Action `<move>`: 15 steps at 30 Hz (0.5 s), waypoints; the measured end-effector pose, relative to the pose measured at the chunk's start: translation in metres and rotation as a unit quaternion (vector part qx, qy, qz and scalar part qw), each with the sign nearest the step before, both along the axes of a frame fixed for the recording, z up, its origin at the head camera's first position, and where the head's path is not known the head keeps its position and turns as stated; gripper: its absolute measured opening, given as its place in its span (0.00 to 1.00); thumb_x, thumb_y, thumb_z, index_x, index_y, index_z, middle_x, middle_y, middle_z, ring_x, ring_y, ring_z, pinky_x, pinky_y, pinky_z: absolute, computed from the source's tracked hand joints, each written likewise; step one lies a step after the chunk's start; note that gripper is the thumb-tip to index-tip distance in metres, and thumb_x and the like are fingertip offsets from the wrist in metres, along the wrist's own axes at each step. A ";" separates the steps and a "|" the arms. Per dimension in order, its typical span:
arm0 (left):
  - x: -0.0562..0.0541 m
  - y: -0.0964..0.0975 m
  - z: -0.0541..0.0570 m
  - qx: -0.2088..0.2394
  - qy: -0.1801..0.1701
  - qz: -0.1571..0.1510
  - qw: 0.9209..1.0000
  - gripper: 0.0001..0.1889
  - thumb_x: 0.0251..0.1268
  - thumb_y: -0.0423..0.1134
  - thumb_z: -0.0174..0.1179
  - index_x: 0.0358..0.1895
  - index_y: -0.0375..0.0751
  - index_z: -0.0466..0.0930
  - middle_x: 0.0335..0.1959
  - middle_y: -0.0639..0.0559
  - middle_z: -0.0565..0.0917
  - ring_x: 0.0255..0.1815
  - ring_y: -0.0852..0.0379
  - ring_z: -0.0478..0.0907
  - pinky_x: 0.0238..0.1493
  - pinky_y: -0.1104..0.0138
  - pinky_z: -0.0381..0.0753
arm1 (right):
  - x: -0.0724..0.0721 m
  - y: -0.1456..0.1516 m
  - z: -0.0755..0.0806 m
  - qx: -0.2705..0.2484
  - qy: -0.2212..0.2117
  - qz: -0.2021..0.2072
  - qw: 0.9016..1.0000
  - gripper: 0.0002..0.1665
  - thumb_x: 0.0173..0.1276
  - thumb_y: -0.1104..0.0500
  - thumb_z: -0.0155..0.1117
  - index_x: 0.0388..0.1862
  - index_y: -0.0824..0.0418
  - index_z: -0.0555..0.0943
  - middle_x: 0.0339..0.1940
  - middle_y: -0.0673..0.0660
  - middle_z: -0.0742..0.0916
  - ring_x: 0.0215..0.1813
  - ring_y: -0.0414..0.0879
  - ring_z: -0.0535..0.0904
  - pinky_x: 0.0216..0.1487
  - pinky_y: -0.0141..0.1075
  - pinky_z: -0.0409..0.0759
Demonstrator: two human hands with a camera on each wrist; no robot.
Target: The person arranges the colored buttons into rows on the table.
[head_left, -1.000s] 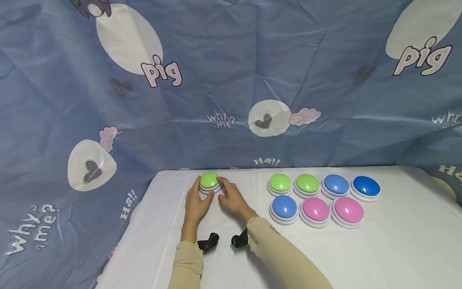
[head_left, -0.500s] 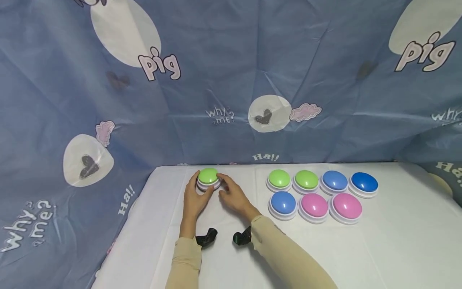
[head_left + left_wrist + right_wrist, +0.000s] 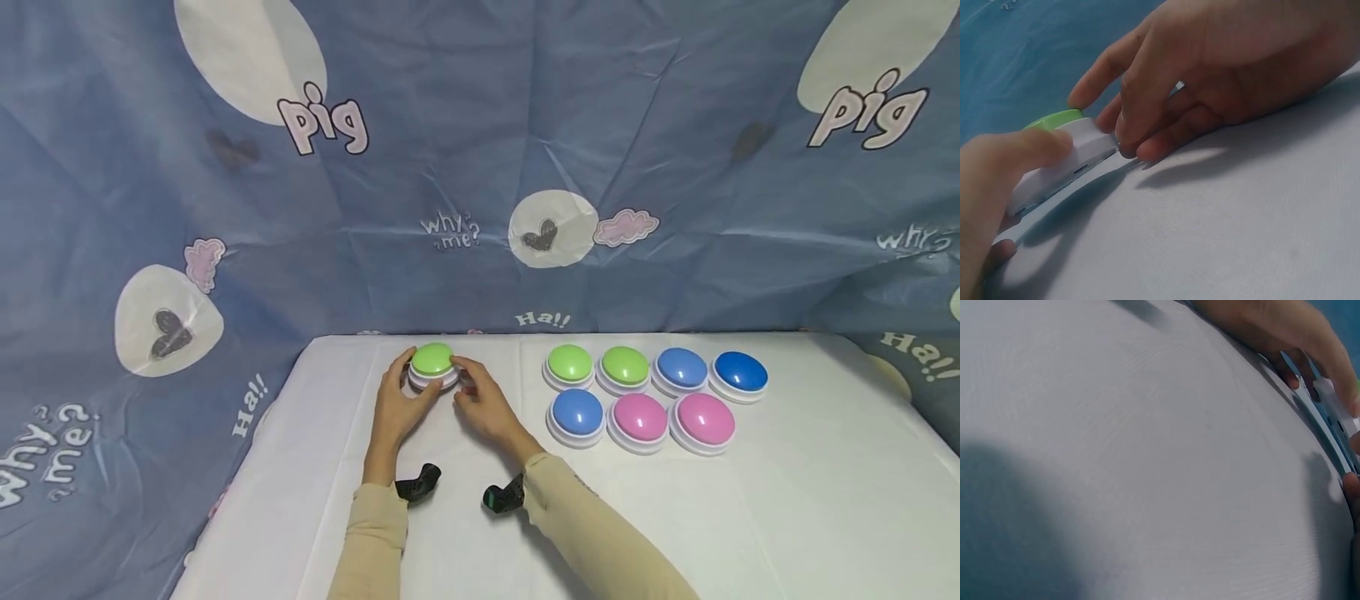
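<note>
A round push button point(image 3: 432, 362) with a green dome and white base is between both hands at the table's far left. My left hand point(image 3: 396, 410) grips its left side, thumb on the near face of the white base. From the right, my right hand point(image 3: 489, 410) holds the opposite edge with curled fingers, its index fingertip at the green dome. The left wrist view has the button point(image 3: 1063, 140) tilted, with a shadow under its raised lower edge. Only the button's side point(image 3: 1337, 406) shows in the right wrist view, partly behind fingers.
To the right, several more push buttons stand in two rows: green point(image 3: 570, 363), light blue point(image 3: 577, 412), dark blue point(image 3: 740, 372) and pink point(image 3: 705, 419). White cloth point(image 3: 450, 550) covers the table. A blue printed curtain point(image 3: 420, 150) hangs behind it.
The head view has shifted, so the whole scene sits slightly higher and further left. Both hands stay at the green push button, with little other movement.
</note>
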State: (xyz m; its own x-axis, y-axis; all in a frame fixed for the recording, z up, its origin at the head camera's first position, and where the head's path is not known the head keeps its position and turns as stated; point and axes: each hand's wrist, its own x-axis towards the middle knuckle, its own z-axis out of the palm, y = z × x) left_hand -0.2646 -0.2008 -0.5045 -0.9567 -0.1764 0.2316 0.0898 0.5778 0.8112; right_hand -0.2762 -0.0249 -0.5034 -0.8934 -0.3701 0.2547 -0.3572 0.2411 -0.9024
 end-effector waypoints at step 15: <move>-0.001 0.010 0.008 0.025 0.010 -0.091 0.995 0.37 0.51 0.53 0.69 0.67 0.58 0.66 0.61 0.49 0.71 0.63 0.52 0.67 0.65 0.55 0.71 | 0.006 0.009 0.002 -0.051 -0.011 -0.097 0.994 0.25 0.63 0.61 0.65 0.58 0.57 0.70 0.50 0.62 0.74 0.52 0.52 0.75 0.42 0.25 0.77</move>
State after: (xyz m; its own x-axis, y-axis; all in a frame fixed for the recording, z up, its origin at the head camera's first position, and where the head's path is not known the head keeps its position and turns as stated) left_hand -0.2653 -0.1904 -0.4962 -0.9693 -0.0127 0.2455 0.2051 0.5089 0.8361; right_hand -0.2705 -0.0162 -0.5017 -0.9511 -0.1629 0.2625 -0.2935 0.2107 -0.9325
